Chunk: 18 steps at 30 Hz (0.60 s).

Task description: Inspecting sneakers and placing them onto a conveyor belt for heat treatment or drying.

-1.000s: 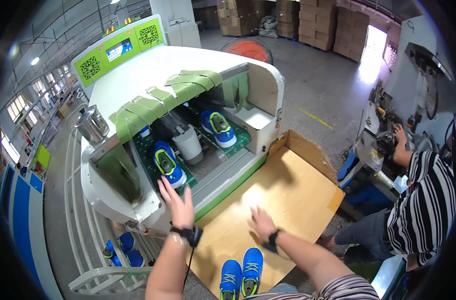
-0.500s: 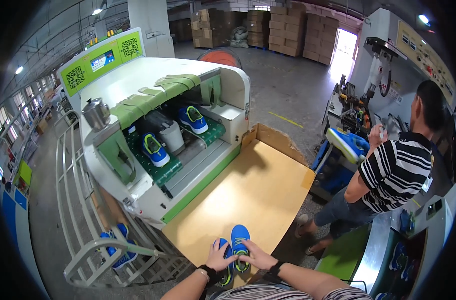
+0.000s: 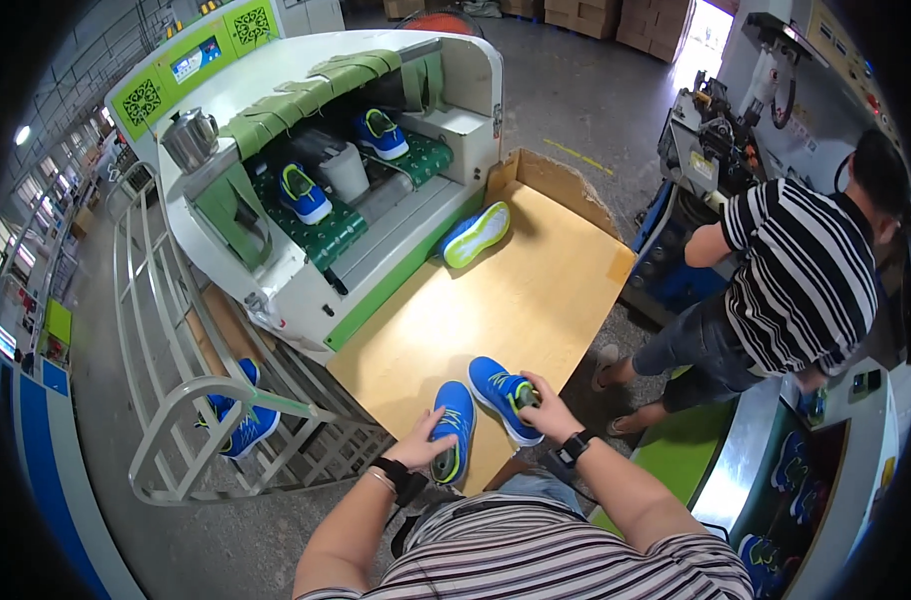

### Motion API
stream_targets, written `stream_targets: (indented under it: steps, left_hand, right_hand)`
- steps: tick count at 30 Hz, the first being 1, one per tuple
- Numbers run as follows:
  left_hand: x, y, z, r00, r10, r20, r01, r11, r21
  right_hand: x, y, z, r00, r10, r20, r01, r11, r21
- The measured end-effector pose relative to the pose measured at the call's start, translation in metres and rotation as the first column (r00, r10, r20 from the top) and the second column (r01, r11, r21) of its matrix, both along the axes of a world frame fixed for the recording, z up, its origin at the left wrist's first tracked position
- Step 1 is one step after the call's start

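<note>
1. Looking down from the head view, we take the wooden table (image 3: 536, 300) as our landmark; two blue shoes sit at its near edge, close to our body.
2. Our left hand (image 3: 423, 447) grips the left shoe (image 3: 454, 430) at its heel end, fingers curled around it.
3. Our right hand (image 3: 546, 410) closes over the heel opening of the right shoe (image 3: 501, 392), which lies just beside the left one, toes pointing away from us.
4. At the far side of the table, a third shoe (image 3: 476, 238) lies on its side with its yellow-green sole showing, against the white and green machine (image 3: 306, 190).
5. Inside the machine, beyond the table, two more blue shoes rest on green mats.
6. Right of the table, a person in a striped shirt (image 3: 791, 270) stands at another machine.
7. Left of the table, a metal rack (image 3: 191, 400) holds blue shoes.
</note>
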State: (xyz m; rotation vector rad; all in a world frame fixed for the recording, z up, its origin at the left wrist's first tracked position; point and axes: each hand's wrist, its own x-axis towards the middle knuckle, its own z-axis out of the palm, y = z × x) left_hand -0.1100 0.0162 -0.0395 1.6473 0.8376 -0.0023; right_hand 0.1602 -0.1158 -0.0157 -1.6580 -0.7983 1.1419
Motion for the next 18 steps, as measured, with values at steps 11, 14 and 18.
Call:
stream_targets:
  steps: [11, 14, 18]
  left_hand:
    - [0.158, 0.197, 0.016, 0.971, 0.18, -0.154, -0.149, 0.97, 0.192]
    - [0.226, 0.269, 0.003, 0.915, 0.342, -0.214, -0.284, 0.922, 0.262]
    - [0.291, 0.302, -0.011, 0.802, 0.586, -0.118, -0.562, 0.806, 0.185]
  right_hand:
    - [0.069, 0.03, -0.016, 0.851, -0.235, 0.469, 0.169, 0.969, 0.18]
    - [0.077, 0.031, -0.031, 0.881, -0.162, 0.445, 0.149, 0.987, 0.065]
    - [0.084, 0.03, -0.038, 0.885, -0.118, 0.451, 0.107, 0.993, 0.05]
